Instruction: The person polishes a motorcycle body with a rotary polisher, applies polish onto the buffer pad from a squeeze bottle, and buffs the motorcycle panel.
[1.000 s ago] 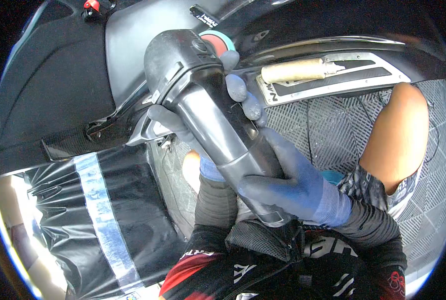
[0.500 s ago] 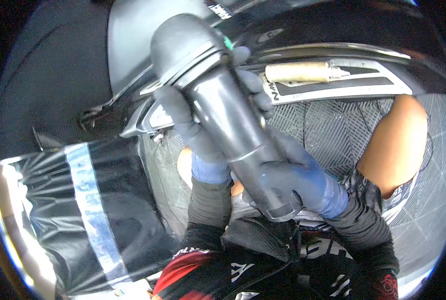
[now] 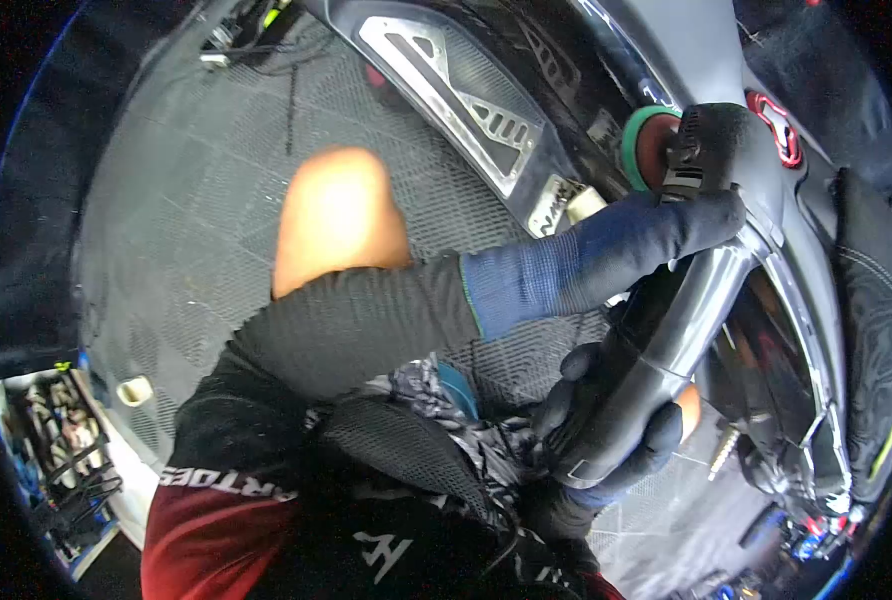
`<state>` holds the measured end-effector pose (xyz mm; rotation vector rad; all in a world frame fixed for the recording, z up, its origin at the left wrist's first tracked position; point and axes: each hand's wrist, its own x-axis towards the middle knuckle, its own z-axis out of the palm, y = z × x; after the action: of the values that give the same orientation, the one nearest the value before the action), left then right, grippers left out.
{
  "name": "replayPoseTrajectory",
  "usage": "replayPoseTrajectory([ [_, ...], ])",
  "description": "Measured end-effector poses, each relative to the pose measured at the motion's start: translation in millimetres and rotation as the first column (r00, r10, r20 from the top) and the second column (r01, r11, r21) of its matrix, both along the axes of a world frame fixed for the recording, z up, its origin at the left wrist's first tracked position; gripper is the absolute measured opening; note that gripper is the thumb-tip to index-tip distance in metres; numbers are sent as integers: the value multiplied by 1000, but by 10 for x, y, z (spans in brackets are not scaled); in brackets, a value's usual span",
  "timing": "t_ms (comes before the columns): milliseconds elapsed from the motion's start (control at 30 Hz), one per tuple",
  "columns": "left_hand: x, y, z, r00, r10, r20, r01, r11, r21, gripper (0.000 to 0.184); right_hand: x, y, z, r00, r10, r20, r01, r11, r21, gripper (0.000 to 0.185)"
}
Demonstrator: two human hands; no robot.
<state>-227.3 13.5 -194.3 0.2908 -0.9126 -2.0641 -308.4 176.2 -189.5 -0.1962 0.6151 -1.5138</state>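
A black polisher [image 3: 711,290] with a long, slanting body is held in both my gloved hands. My left hand [image 3: 691,222] reaches across from the left and is closed around the neck just below its head. Around the lower end of the handle, near my lap, wraps my right hand [image 3: 621,445]. The polisher's round pad [image 3: 654,148], maroon with a green edge, faces left at the scooter's glossy dark bodywork [image 3: 526,50]. Whether the pad touches the panel I cannot tell. A cream-coloured bottle [image 3: 586,205], partly hidden by my left glove, lies on the footboard.
The scooter's footboard has a silver-and-black plate [image 3: 456,100]. A red emblem [image 3: 774,130] sits on the grey body beyond the polisher. At lower left stands a rack of tools [image 3: 66,440], with a small pale cup [image 3: 136,391] on the ribbed grey floor [image 3: 186,250].
My view has turned, and the scooter now lies to the upper right. The polisher has swung over to the right, its pad now showing. Both hands still hold it.
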Motion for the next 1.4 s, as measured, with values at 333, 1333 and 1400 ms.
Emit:
replayPoseTrajectory([
  [333,607,192,307,919,310,243,-178,877,-447,74,-99,-302,-442,915,399,51,-376,893,-247,89],
  [1333,1228,-198,-8,924,324,202,-297,943,-153,108,413,-802,-302,772,566,-290,-621,769,-153,105],
  [1400,1148,-213,-58,919,305,250,-255,943,-212,90,332,-784,-395,803,567,-184,-596,772,-221,100],
])
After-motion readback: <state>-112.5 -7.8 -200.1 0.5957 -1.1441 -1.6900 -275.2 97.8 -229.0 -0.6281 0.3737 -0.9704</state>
